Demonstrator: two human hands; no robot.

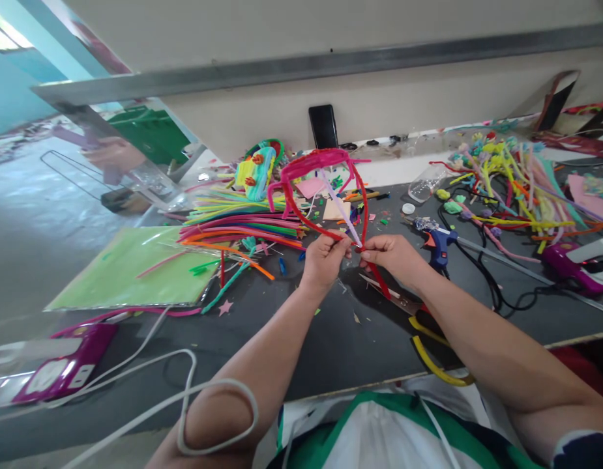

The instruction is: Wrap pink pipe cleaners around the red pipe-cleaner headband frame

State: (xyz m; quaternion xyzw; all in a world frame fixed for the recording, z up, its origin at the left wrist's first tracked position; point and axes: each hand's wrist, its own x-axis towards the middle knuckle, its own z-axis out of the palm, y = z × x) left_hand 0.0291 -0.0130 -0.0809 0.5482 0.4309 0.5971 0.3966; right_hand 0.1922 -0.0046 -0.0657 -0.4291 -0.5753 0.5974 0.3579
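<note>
In front of me is a loop of fuzzy red pipe cleaners [364, 202] with a magenta pipe-cleaner band [321, 159] across its far end. A lilac pipe cleaner [339, 207] runs down its middle to where the red strands meet. My left hand [326, 257] pinches the red pipe cleaner just left of that joint. Close by on the right, my right hand [393, 257] is closed on the joint, and a red tail hangs below its fingers. Scissors [403, 303] with yellow handles lie under my right forearm, partly hidden.
A bundle of coloured pipe cleaners [242, 225] and a green sheet [130, 264] lie left. To the right are a blue glue gun [441, 244] and a heap of pipe-cleaner flowers [516, 176]. A phone [323, 127] leans at the back. A white cable [188, 391] crosses by my left arm.
</note>
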